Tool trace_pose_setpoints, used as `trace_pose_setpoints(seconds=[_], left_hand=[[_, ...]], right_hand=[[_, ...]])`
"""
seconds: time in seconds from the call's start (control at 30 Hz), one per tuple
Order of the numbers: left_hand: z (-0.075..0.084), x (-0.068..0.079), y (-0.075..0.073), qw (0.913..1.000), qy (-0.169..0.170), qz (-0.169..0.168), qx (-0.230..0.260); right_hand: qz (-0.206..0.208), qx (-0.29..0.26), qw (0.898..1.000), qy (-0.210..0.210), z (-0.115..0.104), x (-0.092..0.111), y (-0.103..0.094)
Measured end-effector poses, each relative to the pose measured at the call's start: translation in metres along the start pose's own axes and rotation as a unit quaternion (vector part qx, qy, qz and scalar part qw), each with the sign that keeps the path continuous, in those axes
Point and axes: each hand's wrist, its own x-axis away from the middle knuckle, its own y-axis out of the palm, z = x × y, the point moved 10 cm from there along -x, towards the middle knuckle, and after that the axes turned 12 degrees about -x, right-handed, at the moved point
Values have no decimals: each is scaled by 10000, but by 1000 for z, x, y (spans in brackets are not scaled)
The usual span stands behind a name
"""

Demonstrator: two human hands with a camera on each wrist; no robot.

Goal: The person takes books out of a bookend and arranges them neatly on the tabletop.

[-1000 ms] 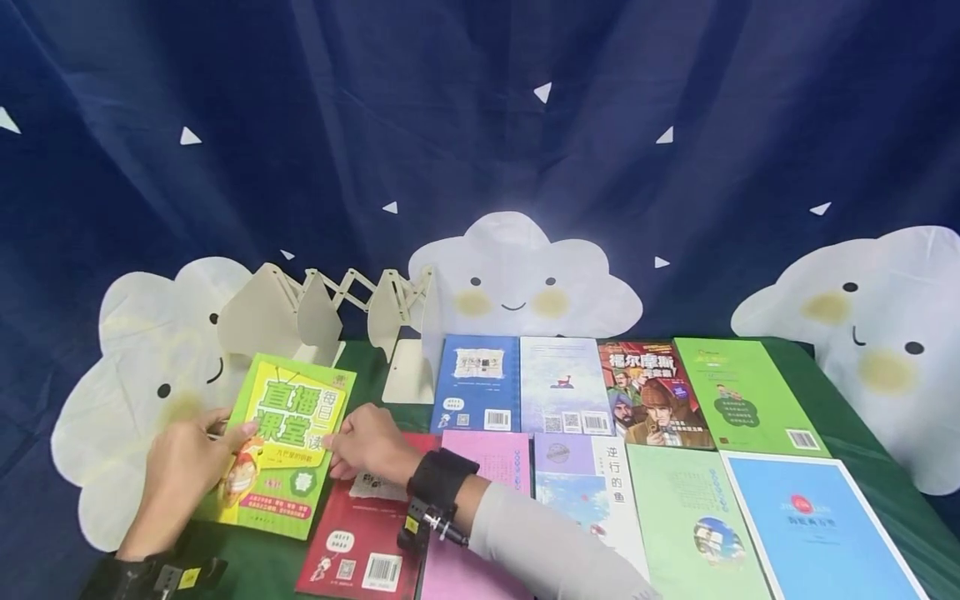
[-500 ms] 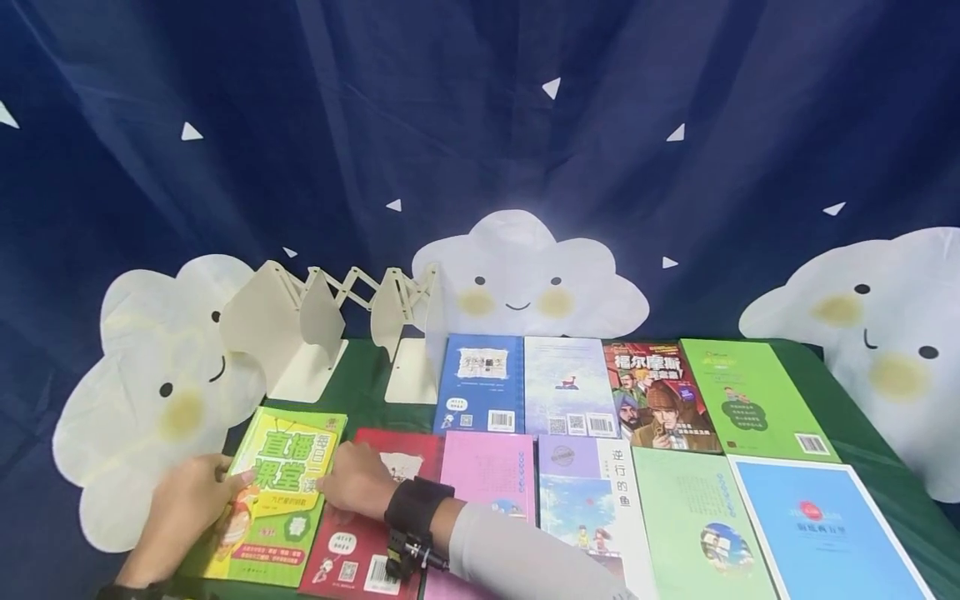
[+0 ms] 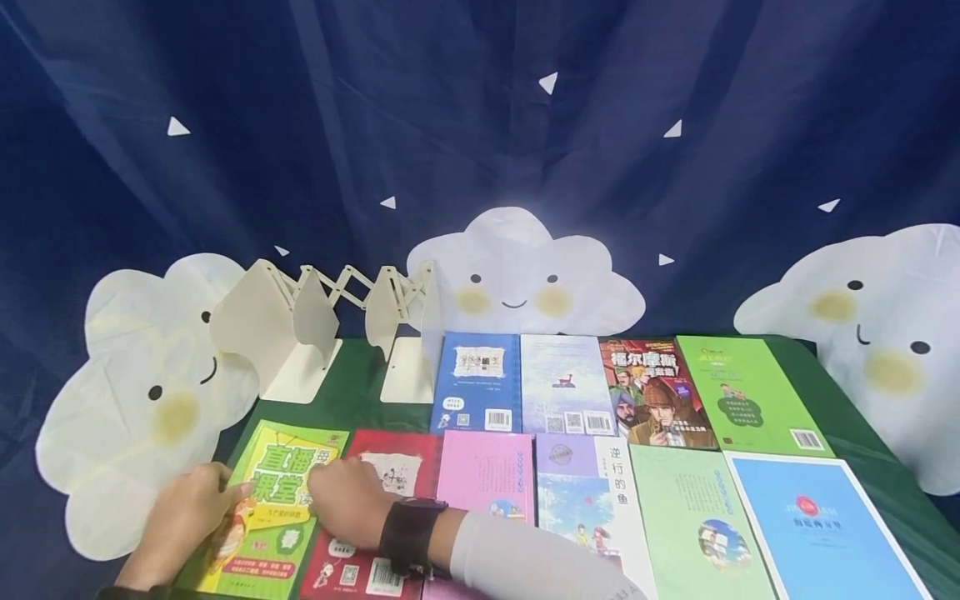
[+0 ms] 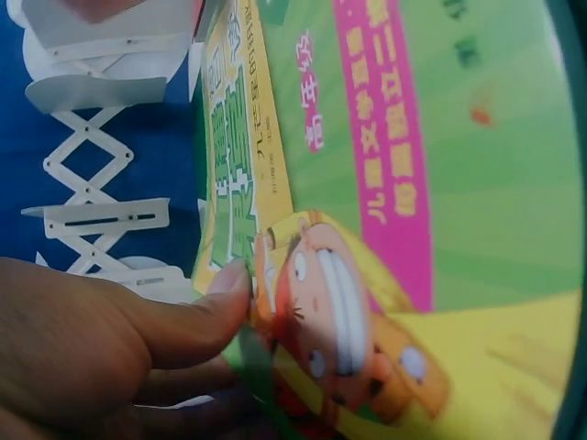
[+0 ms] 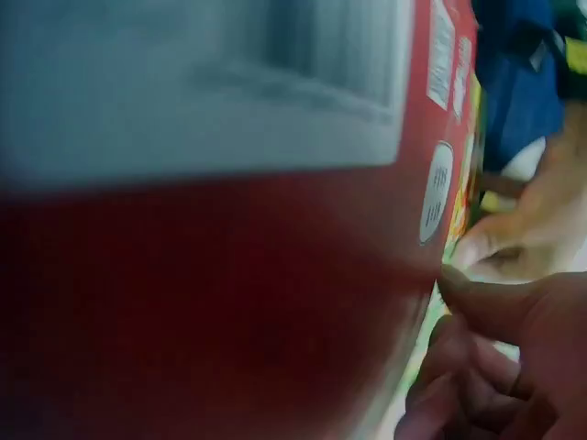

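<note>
A green and yellow book [image 3: 270, 521] lies face up at the front left of the table. My left hand [image 3: 176, 517] holds its left edge, the thumb on the cover and the other fingers partly hidden at the edge; the left wrist view shows this thumb [image 4: 225, 284] up close. At the book's right edge, my right hand [image 3: 352, 500] pinches with curled fingers, above a red book [image 3: 397, 475] lying alongside. In the right wrist view the right thumb [image 5: 486, 302] meets the edge where the two books adjoin, with the red cover filling most of that view.
Behind the green book stands a cream folding bookend [image 3: 330, 325]. To the right lie two rows of books, among them a blue book [image 3: 476, 400], a pink book [image 3: 480, 467] and a light-blue book [image 3: 817, 517]. A dark curtain [image 3: 480, 125] hangs behind the table.
The green book came down from a raised, tilted pose in front of the bookend to lie flat beside the red book. Both hands moved nearer with it.
</note>
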Motion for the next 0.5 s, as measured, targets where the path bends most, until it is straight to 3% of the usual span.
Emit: trace_pose_setpoints(seconds=[0.07, 0.17, 0.3, 0.5], left_hand=[[1, 0, 1, 9999, -4, -130, -31], [4, 2, 2, 9996, 70, -266, -110], [8, 4, 4, 9993, 182, -299, -130], [12, 3, 16, 9972, 8, -708, 230]], right_hand=[[-117, 661, 9956, -650, -15, 5, 1], [-659, 1205, 9837, -1164, -28, 15, 15], [-1329, 1174, 9777, -1128, -28, 23, 28], [-1598, 1096, 9765, -943, -21, 27, 28]])
